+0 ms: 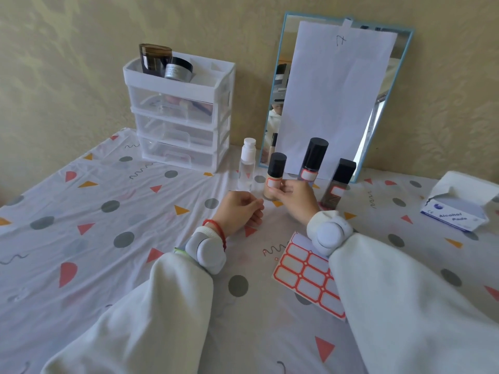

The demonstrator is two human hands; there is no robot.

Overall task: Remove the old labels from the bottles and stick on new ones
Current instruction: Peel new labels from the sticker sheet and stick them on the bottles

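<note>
Nearest the camera lay the sheet of red-bordered labels [305,273], partly under the right sleeve and well in front of the beige foundation bottle [275,176], which serves here as the landmark. The left hand [240,211] hovered just in front and to the left of that bottle, fingers loosely curled with thumb and forefinger close together; whether they pinched anything could not be told. The right hand [295,198] was at the bottle's right side, its fingertips [283,188] touching the bottle wall and the edge of the red-bordered label [272,183] already on it (thumb hidden, so a full grip could not be confirmed).

Just left of the bottle stood a clear bottle with a white cap [247,164], unlabelled. Behind and to its right stood a taller dark bottle [312,163] wearing a label, and further right a square dark bottle [337,182], also labelled. Far to the right sat a box of alcohol pads [456,214]. Behind all, a drawer organiser [183,114] and a paper-covered mirror [334,98] leaned at the wall.

The step in hand looked like pressing down a label on the beige bottle. Next would probably come smoothing its edges, then labelling the clear bottle, which calls for a fresh label peeled from the sheet.
</note>
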